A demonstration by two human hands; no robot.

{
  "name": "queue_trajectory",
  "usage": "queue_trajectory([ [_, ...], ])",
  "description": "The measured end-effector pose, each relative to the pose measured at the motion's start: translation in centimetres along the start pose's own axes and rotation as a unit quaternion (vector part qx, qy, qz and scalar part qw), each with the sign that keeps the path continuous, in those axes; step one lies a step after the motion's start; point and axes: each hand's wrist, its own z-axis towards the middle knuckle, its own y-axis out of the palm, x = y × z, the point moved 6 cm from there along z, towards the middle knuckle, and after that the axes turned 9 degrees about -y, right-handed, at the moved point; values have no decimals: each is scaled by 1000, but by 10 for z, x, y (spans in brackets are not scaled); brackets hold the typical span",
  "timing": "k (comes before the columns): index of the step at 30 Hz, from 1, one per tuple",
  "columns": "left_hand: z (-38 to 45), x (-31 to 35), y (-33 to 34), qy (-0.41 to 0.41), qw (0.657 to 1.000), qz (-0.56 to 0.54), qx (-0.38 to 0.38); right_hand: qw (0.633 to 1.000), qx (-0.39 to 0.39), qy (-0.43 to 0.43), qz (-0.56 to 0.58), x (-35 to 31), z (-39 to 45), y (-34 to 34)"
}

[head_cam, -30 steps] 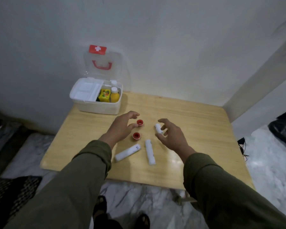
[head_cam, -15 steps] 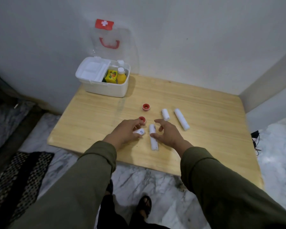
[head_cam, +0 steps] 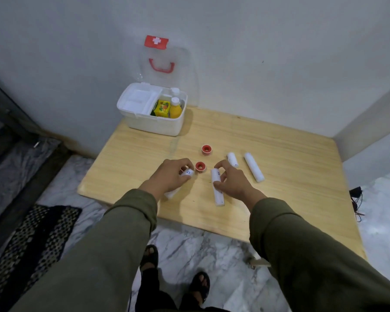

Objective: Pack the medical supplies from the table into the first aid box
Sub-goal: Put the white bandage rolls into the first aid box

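Observation:
The white first aid box point(head_cam: 153, 126) stands open at the table's far left corner, its clear lid point(head_cam: 164, 61) leaning on the wall; inside are a white tray, a yellow carton and an orange bottle. My left hand point(head_cam: 169, 176) is closed around a white bandage roll point(head_cam: 186, 173) that still lies on the wood. My right hand point(head_cam: 231, 183) pinches a second white roll point(head_cam: 217, 195) between thumb and fingers. Two more white rolls, a short one point(head_cam: 232, 159) and a long one point(head_cam: 253, 167), lie to the right. Two red tape spools, the near one point(head_cam: 200, 166) and the far one point(head_cam: 206, 149), sit between hands and box.
The wooden table point(head_cam: 291, 199) is low, its front edge just below my hands. Below it are marble floor, my sandalled feet point(head_cam: 176, 273) and a dark patterned mat point(head_cam: 32, 235) on the left. A cable point(head_cam: 356, 199) lies off the right edge.
The view has risen slightly. My left hand has closed further over its roll and my right fingers have wrapped onto the middle roll.

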Motion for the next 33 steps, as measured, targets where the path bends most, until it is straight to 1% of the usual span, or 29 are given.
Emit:
queue_trajectory([
  [9, 9, 21, -97, 49, 993, -32, 101, 992, 106, -66, 17, -75, 26, -51],
  [14, 28, 19, -147, 63, 987, -73, 127, 978, 187, -79, 36, -113, 51, -67],
  [17, 43, 14, -166, 73, 986, -97, 115, 971, 223, -79, 20, -131, 71, -68],
  [19, 55, 9, -170, 77, 987, -104, 93, 975, 211, -68, -7, -136, 84, -59],
  [21, 67, 4, -172, 85, 988, -108, 72, 980, 197, -39, -2, -134, 96, -47],
  [27, 104, -6, -186, 101, 988, -117, 21, 977, 209, 44, 10, -123, 119, -31],
  [30, 115, -11, -186, 111, 987, -113, -2, 979, 194, 62, -8, -121, 122, -18],
  [33, 120, -16, -182, 112, 988, -106, -20, 985, 158, 67, -30, -117, 122, 1],
])
